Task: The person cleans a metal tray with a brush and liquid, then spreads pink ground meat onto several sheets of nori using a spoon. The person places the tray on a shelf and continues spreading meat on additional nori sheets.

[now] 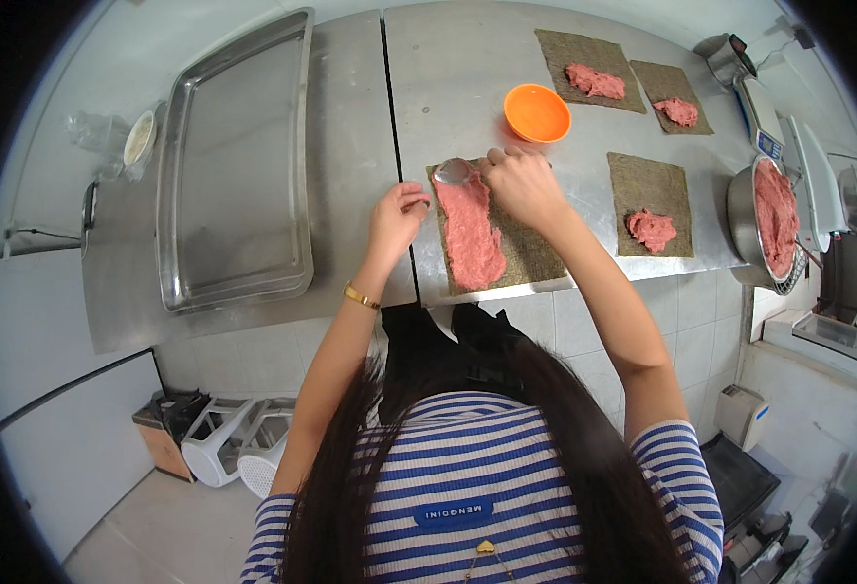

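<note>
So my right hand (pixel 524 185) is curled around the handle of a shiny metal spoon (pixel 455 172), fingers pressed together and pinching it, though most of the handle is hidden under my knuckles. The spoon's bowl sits on the far end of a long strip of pink minced meat (pixel 469 234), which covers the left side of a dark greenish-brown, rough-looking square sheet (pixel 521 255). That sheet is right in front of me near the table's edge, and its right side is bare.

My left hand (pixel 397 219) is just beside the sheet's left edge, fingers loosely bent and close together. Honestly can't tell if they touch the edge or pinch anything.

Just past the sheet there's a round bright orange bowl (pixel 537 109). Off to the right, three more of those dark square sheets (pixel 647 180) lie on the silver metal table (pixel 467 58), each with its own pink lump of meat (pixel 651 231). At the far right is a deep round steel bowl (pixel 746 216) loaded with pink mince (pixel 777 216), and over on my left a big rectangular steel tray (pixel 238 185) lies flat
</note>
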A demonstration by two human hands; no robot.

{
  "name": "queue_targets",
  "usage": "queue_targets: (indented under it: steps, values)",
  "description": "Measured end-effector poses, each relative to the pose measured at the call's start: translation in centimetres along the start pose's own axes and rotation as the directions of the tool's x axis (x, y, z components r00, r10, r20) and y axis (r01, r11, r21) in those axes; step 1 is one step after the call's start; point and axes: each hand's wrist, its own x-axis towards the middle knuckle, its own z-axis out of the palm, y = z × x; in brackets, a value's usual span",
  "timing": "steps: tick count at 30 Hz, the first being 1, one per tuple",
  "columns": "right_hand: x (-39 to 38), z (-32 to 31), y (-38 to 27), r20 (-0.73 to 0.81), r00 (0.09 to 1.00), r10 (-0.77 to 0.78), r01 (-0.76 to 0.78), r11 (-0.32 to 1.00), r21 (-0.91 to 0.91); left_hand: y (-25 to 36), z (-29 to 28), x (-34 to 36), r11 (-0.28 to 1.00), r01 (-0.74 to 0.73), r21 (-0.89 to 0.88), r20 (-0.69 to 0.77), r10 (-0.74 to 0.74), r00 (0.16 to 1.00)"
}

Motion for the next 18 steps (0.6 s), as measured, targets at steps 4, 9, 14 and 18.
queue_targets:
  steps: [4,9,14,18]
  values:
    - [1.1,-0.1,0.1,0.006,0.999,0.048,-0.047,0.999,-0.021,0.9,0.7,1.8,0.989,-0.036,0.144,-0.135,0.056,0.989]
    - [1.3,-1.3,0.8,0.143,0.981,0.129,-0.118,0.99,-0.083,2.0,1.0,2.6,0.938,0.043,0.345,-0.164,0.015,0.986]
    - [2.2,-2.7,3.2,0.22,0.971,0.095,-0.077,0.993,-0.087,2.1,0.4,3.5,0.964,0.156,0.217,-0.114,-0.133,0.985]
    - [4.9,-2.6,4.9,0.28,0.959,-0.05,0.053,0.999,-0.005,1.9,0.2,4.1,0.963,0.132,0.235,-0.167,-0.094,0.981]
